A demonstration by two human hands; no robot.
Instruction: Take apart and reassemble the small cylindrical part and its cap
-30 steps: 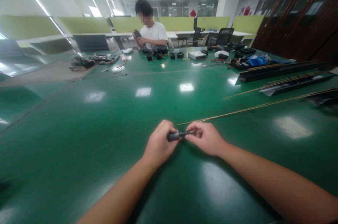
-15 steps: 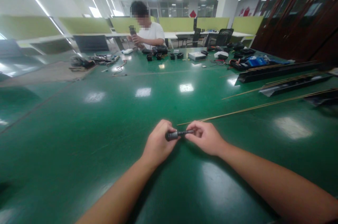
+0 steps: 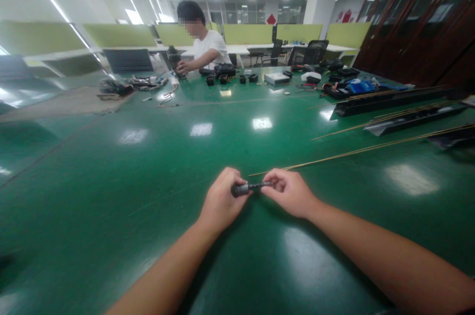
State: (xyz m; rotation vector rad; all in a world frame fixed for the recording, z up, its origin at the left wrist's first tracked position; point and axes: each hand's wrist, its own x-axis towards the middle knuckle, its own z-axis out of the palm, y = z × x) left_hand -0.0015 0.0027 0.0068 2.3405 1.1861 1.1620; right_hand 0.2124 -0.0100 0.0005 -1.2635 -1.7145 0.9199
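My left hand (image 3: 223, 200) is closed around the thick end of a small dark cylindrical tool (image 3: 241, 189). The tool has a greyish body and a narrower dark shaft that points right. At the shaft's far end, my right hand (image 3: 288, 191) pinches it between thumb and fingertips. Both hands are held low over the green tabletop (image 3: 148, 255), close together. Just beyond them lie the tips of thin brass-coloured rods (image 3: 319, 159). What exact kind of tool it is I cannot make out.
Across the table a person in a white shirt (image 3: 212, 48) reaches to a dark object (image 3: 174, 60). Black angled channels (image 3: 389, 102) and more rods lie at right. Small black parts (image 3: 223, 79), a white box (image 3: 276, 78) and a cable pile (image 3: 148, 82) stand along the far side.
The person opposite has lowered the dark object to the table, toward the left, and turned the head that way. My hands and the tool have barely moved.
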